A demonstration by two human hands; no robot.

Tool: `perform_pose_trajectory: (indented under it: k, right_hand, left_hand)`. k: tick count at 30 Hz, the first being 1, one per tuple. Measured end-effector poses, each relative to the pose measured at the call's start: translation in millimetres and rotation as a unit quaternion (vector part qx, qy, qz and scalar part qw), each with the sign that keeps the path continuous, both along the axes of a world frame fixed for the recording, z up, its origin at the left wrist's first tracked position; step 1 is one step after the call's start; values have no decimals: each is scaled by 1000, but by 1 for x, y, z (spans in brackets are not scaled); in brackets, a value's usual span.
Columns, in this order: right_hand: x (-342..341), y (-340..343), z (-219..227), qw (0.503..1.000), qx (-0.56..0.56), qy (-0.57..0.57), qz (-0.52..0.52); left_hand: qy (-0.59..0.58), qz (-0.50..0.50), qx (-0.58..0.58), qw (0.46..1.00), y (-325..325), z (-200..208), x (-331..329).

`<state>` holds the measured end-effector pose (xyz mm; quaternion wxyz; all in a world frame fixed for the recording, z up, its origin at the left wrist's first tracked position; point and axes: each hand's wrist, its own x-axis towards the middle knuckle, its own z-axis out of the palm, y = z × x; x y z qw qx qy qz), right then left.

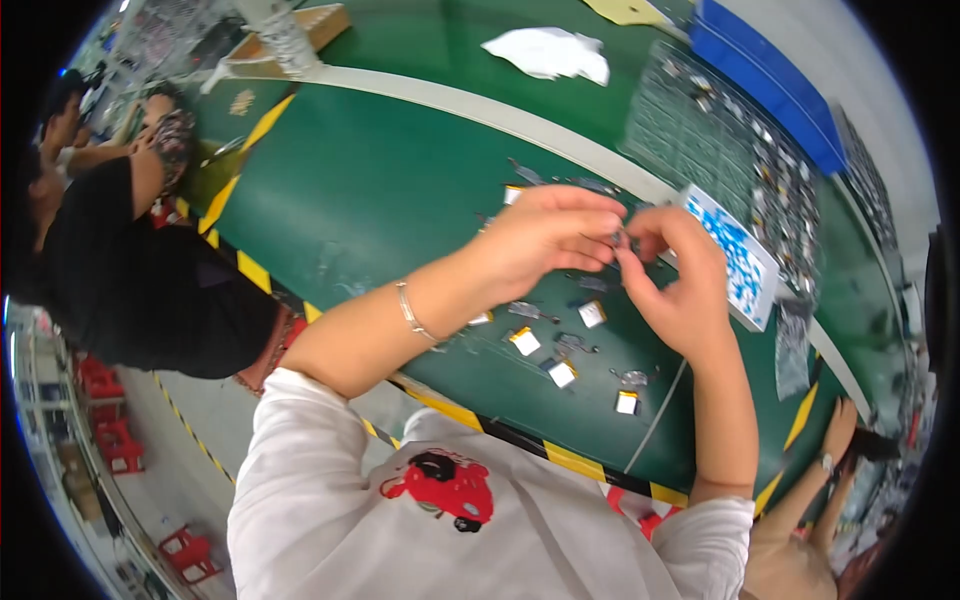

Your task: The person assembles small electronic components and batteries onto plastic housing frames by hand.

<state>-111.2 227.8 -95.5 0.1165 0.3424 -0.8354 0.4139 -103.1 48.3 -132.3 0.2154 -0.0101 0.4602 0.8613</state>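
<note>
My left hand [560, 238] and my right hand [688, 275] meet above the green table. Their fingertips are closed around a small dark part [622, 241], mostly hidden by the fingers and too small to name. Below and around them lie several small flat silver battery packs [525, 341] with yellow edges, some beside small dark wired pieces [575, 343]. Nearest my right wrist is another silver pack [627, 402]. Just right of my right hand stands a white box [765, 302] holding many tiny blue and white pieces.
A clear compartment tray [655, 125] with many small parts sits at the far right, by a blue bin [770, 85]. A clear plastic bag [793, 350] lies near the white box. White sheeting [550, 53] is at the back. People sit at left [130, 250] and lower right [800, 550].
</note>
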Motion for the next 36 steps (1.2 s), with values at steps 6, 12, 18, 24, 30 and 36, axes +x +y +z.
perform_pose_trajectory:
  k: [6,12,18,24,30,36]
  right_hand:
    - [-3,3,-12,999,-25,11,36]
    - [-2,5,-11,998,-33,7,53]
    - [-1,2,-14,998,-38,24,48]
    - [0,2,-12,999,-28,27,17]
    - [2,-1,-13,999,-20,27,6]
    - [1,1,-17,999,-34,24,6]
  left_hand:
    - [-4,4,27,1000,2,-6,-1]
    - [6,7,15,1000,3,-5,1]
    - [28,23,2,999,3,-5,2]
    - [51,59,-18,997,3,-1,4]
    - [117,93,-31,988,3,0,6]
    - [127,105,-36,986,6,3,7]
